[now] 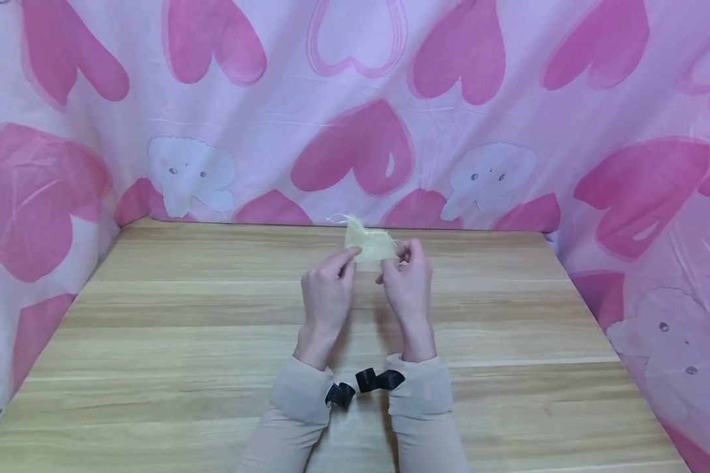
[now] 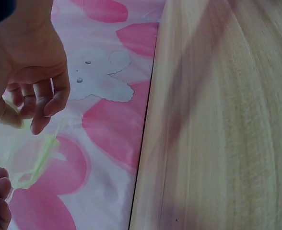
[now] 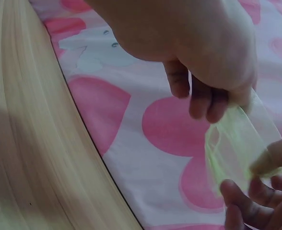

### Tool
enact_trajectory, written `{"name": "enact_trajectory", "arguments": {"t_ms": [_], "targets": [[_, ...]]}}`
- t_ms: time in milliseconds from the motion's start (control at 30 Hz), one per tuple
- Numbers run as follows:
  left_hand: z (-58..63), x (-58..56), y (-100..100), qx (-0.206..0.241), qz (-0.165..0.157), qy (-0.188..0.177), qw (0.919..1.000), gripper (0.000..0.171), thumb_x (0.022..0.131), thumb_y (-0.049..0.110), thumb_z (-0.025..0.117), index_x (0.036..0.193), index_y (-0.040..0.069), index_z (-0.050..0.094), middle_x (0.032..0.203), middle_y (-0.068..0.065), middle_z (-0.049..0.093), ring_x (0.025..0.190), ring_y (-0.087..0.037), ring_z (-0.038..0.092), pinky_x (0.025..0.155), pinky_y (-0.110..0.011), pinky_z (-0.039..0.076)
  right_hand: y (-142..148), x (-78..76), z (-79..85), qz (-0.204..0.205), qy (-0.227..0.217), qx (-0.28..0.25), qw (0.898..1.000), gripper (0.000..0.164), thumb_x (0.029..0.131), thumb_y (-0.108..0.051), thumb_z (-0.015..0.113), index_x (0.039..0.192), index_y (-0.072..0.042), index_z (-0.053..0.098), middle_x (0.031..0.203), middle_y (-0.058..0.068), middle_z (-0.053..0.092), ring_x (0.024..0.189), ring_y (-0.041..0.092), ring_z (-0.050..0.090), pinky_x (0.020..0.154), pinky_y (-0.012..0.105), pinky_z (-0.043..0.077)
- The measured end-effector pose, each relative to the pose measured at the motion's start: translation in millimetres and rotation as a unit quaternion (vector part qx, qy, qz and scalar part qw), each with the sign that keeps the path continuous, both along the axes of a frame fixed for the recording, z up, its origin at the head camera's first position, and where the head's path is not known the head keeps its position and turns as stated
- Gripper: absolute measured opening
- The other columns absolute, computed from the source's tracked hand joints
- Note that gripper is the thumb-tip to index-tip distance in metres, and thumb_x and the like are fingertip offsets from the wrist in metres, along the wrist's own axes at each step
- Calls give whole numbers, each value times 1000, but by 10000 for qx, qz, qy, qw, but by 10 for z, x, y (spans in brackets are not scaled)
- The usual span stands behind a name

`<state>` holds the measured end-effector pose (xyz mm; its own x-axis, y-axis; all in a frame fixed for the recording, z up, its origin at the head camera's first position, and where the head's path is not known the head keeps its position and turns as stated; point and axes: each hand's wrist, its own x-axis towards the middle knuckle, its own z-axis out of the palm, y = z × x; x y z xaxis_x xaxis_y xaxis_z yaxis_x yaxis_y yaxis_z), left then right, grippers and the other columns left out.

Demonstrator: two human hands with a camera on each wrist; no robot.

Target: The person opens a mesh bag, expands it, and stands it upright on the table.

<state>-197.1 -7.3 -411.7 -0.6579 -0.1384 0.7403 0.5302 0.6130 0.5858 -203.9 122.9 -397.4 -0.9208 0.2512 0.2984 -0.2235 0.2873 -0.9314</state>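
A sheer pale yellow pouch (image 1: pixel 371 244) is held up above the far part of the wooden table (image 1: pixel 183 355), near its back edge, with a thin pale string (image 1: pixel 338 217) trailing from its upper left corner. The 2 hands stand a little apart on opposite sides of it: the left hand (image 1: pixel 328 292) pinches the left side between thumb and fingertips, and the right hand (image 1: pixel 409 279) pinches the right side with its fingers curled. Beige sleeves (image 1: pixel 300 389) cover the forearms, with black pieces (image 1: pixel 367 380) at the cuffs. Beyond the table hangs a pink curtain (image 1: pixel 260 131) printed with hearts and white animals.
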Motion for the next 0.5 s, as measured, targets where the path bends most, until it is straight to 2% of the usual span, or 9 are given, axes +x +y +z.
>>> {"name": "enact_trajectory", "arguments": {"t_ms": [100, 200, 300, 400, 500], "targets": [[1, -6, -12, 44, 37, 24, 10000, 25, 82, -7, 61, 96, 5, 78, 79, -7, 73, 43, -8, 38, 40, -26, 35, 6, 4, 9, 275, -179, -23, 9995, 25, 82, 4, 54, 106, -4, 54, 80, 11, 60, 49, 30, 63, 35, 23, 34], [8, -16, -22, 127, 41, -52, 9999, 25, 82, -5, 62, 100, 5, 77, 65, -4, 66, 44, -9, 38, 41, -27, 35, 3, 1, 25, 307, -202, 71, 9993, 27, 83, 5, 54, 108, -4, 58, 79, 12, 62, 47, 24, 62, 36, 23, 35], [21, -23, -28, 226, -60, -415, 9989, 26, 86, 2, 63, 110, 5, 72, 56, 0, 54, 46, -10, 41, 44, -30, 37, -5, -3, 27, 263, -100, 39, 9996, 20, 85, 7, 56, 102, -2, 60, 76, 11, 61, 47, 25, 61, 36, 22, 36], [20, -26, -37, 295, -184, -922, 9951, 31, 90, 8, 63, 120, 4, 67, 55, 1, 50, 48, -11, 45, 46, -31, 39, -8, -3, 24, 204, 27, 109, 9997, 14, 85, 7, 59, 97, 0, 60, 74, 10, 59, 49, 29, 62, 36, 21, 36], [8, -30, -46, 336, -245, -1278, 9909, 34, 90, 6, 57, 123, 3, 66, 52, 2, 45, 46, -10, 39, 45, -31, 34, -4, 4, 28, 170, 117, 295, 9994, 10, 86, 5, 61, 94, 0, 59, 75, 9, 60, 51, 30, 63, 36, 22, 37]]}}
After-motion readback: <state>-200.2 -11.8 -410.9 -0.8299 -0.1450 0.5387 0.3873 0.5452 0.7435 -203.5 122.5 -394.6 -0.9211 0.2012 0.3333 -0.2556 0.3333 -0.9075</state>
